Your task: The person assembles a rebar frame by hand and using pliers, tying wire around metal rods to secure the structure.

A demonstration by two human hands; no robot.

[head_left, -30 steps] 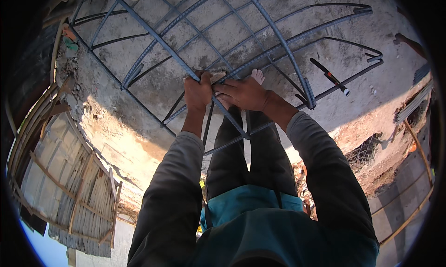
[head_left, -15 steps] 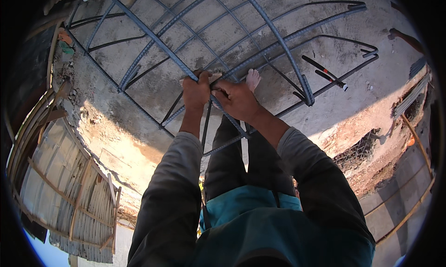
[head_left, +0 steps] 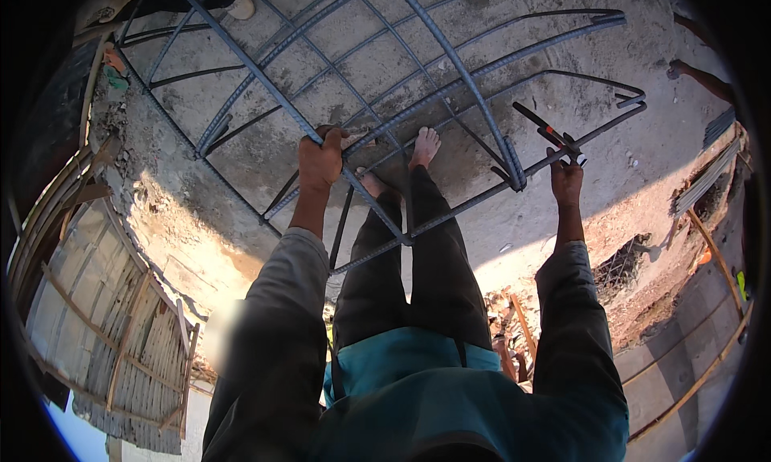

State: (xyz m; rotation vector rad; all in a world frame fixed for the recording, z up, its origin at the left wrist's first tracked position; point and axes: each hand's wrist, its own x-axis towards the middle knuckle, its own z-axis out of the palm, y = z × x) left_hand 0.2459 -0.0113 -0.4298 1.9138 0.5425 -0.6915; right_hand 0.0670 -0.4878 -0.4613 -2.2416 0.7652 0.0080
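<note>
A cage of ribbed steel rebar spreads out before me above the concrete. My left hand is closed round a slanting bar near a crossing; a small pale piece by its fingertips is too small to name. Over at the right, my right hand has its fingers on a pair of pincers with black handles and an orange-red band. These pincers lie across the outer bar of the cage. Part of the grip is hidden by the tool and fingers.
My bare foot stands under the bars. Another person's arm reaches in at the right edge, and someone's dark clothing shows at top left. Corrugated metal sheets stand at lower left. A broken hole with mesh lies right.
My right hand has left the crossing beside my left hand and moved right to the pincers. The left hand stays on the bar. The view has shifted slightly.
</note>
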